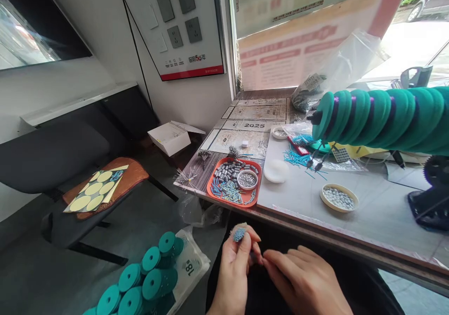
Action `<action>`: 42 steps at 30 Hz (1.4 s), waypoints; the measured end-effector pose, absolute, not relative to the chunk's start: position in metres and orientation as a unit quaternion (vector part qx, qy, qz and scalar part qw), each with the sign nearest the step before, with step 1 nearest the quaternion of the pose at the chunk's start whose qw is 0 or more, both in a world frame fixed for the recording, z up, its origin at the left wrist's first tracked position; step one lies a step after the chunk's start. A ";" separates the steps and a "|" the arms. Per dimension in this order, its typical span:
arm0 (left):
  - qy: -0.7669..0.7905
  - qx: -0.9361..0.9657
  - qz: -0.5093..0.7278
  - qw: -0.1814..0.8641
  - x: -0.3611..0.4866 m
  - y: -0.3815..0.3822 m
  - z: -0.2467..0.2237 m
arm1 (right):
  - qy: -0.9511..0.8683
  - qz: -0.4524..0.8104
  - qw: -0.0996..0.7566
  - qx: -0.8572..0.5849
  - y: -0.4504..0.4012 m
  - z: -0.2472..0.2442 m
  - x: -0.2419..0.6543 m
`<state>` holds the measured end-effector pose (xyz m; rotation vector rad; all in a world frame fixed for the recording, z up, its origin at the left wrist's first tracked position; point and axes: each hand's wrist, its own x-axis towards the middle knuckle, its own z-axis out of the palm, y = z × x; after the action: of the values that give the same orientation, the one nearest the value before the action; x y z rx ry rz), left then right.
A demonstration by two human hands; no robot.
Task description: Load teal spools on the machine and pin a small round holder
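Near the bottom centre, my left hand (235, 263) is closed around a small bundle with a blue-grey speckled end (239, 234) showing above the thumb. My right hand (303, 275) is beside it on the right, thumb and forefinger pinched together close to the left fingertips; whatever they hold is too small to make out. Both hands are above the lap, in front of the table edge. Just beyond them, an orange tray (209, 189) holds grey cylinders, blue pieces and a small round dish (247, 180) of tiny metal parts.
Right of the tray are a white round lid (276, 171), a dish of pale pieces (339, 198), and scattered blue sticks (297, 158). A rod of green discs (379, 118) juts in from the right. Green spools (153, 284) stand low left, near a chair (136, 174).
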<state>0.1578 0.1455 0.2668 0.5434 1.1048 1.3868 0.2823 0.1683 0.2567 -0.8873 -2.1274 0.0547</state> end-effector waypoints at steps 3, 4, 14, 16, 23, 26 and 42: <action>0.419 0.174 0.647 0.613 0.153 0.152 0.284 | -0.858 0.016 0.403 -0.319 0.167 0.260 0.280; 0.407 0.150 0.665 0.608 0.149 0.155 0.290 | -0.861 0.013 0.403 -0.311 0.166 0.261 0.280; 0.530 0.168 0.510 0.656 0.148 0.147 0.274 | -0.811 0.164 0.428 -0.364 0.160 0.257 0.292; 0.545 0.179 0.489 0.657 0.153 0.144 0.270 | -0.797 0.194 0.432 -0.376 0.160 0.256 0.291; 0.526 0.207 0.484 0.668 0.153 0.146 0.272 | -0.763 0.319 0.406 -0.389 0.159 0.252 0.288; 0.527 0.229 0.487 0.657 0.153 0.146 0.269 | -0.775 0.302 0.401 -0.383 0.159 0.249 0.288; 0.557 0.327 0.498 0.579 0.151 0.145 0.266 | -0.790 0.290 0.374 -0.389 0.158 0.248 0.287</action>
<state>0.1508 0.1453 0.2655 0.7637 1.3034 1.1640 0.2875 0.1577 0.2480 -0.9962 -2.0238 0.7439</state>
